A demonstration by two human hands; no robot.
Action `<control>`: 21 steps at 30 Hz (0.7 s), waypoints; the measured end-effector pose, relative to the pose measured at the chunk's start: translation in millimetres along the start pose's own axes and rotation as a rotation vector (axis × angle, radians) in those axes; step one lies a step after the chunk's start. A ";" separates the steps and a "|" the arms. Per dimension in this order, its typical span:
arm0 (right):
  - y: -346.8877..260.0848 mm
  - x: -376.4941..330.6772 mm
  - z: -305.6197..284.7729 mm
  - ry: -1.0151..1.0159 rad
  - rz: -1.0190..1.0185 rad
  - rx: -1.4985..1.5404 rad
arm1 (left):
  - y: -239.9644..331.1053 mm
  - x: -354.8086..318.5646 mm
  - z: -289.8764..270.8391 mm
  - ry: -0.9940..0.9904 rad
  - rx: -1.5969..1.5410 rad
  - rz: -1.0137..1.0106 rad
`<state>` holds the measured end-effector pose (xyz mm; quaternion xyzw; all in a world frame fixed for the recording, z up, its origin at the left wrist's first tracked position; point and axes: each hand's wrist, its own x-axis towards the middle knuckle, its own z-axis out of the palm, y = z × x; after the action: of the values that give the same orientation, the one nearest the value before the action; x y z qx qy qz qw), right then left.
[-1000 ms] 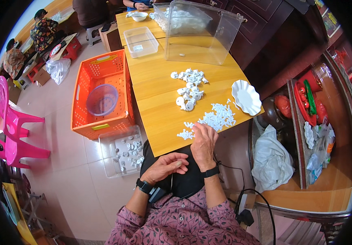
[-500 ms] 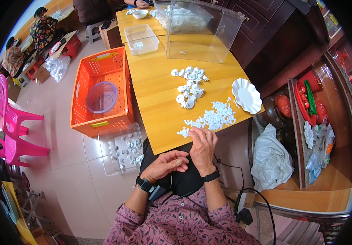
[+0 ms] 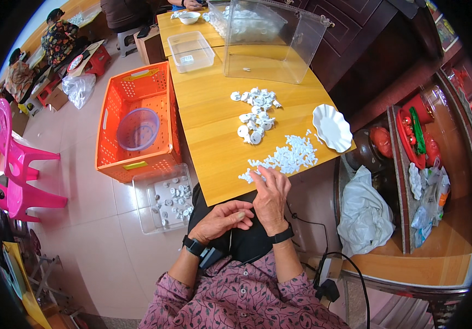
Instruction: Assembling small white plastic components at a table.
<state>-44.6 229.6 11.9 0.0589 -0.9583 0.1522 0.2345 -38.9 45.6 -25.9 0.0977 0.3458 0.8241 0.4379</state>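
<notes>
Right hand (image 3: 270, 198) edged toward 9 o'clock; small white pieces (image 3: 292, 156) reachable
Fingers bent, left hand (image 3: 222, 221) likewise; cannot tell grasp

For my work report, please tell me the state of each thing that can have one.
Small white pieces: loose, spread out
Round white parts: loosely heaped
Right hand: fingers bent, at the pieces
Left hand: fingers curled, close to the right
Orange crate: open-topped
Purple bowl: open, inside the crate
Clear floor box: open-topped
White plate: face up

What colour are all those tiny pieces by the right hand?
The tiny pieces are white, shown best in the head view.
</notes>
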 end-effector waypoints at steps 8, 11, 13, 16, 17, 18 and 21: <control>2.3 -2.5 -0.5 0.008 0.030 -0.003 | -1.1 -0.3 -1.1 -0.001 0.013 0.011; 0.4 -4.8 -4.1 0.048 0.038 0.018 | -1.0 -0.7 -1.5 0.002 0.007 0.009; 0.1 -10.1 -5.4 0.045 0.023 0.032 | -1.1 -0.7 -1.6 0.004 0.002 0.007; -5.0 -14.6 -8.3 0.018 -0.024 0.009 | -3.2 -0.3 -3.0 0.005 0.011 0.012; -5.1 -16.9 -7.5 0.018 -0.024 0.009 | -4.3 -0.6 -3.9 0.006 0.009 0.011; -4.6 -18.6 -7.1 0.033 -0.013 0.018 | -4.4 -0.3 -3.9 0.006 0.007 0.009; -5.3 -18.4 -7.8 0.046 -0.001 0.031 | -3.6 0.2 -2.5 0.003 0.016 0.009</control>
<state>-24.0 227.8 11.3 0.0598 -0.9502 0.1681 0.2555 -37.8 46.0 -30.1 0.1014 0.3525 0.8235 0.4328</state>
